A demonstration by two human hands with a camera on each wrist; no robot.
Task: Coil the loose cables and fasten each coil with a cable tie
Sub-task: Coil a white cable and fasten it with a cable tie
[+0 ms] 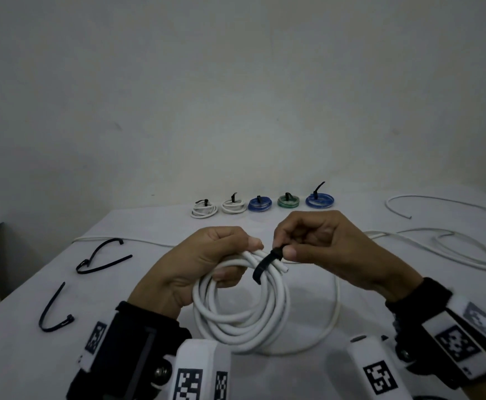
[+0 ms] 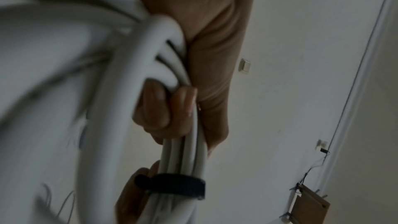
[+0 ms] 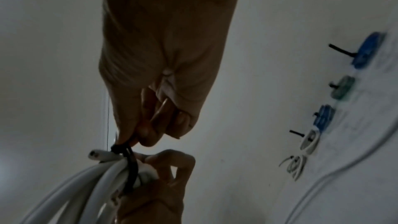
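Observation:
A thick white cable coil (image 1: 236,313) hangs above the table in front of me. My left hand (image 1: 207,261) grips its upper turns, thumb on top and fingers curled underneath (image 2: 163,108). A black cable tie (image 1: 263,265) wraps round the bundled turns (image 2: 178,186) near the cable's cut ends (image 3: 96,156). My right hand (image 1: 317,243) pinches the tie's head end (image 3: 120,147) between thumb and forefinger, right beside the left thumb.
Several tied coils, white (image 1: 204,210), blue (image 1: 259,204) and green (image 1: 288,201), line the table's far edge. Two loose black ties (image 1: 100,259) (image 1: 54,310) lie at left. Loose white cable (image 1: 452,243) sprawls at right and runs under my hands.

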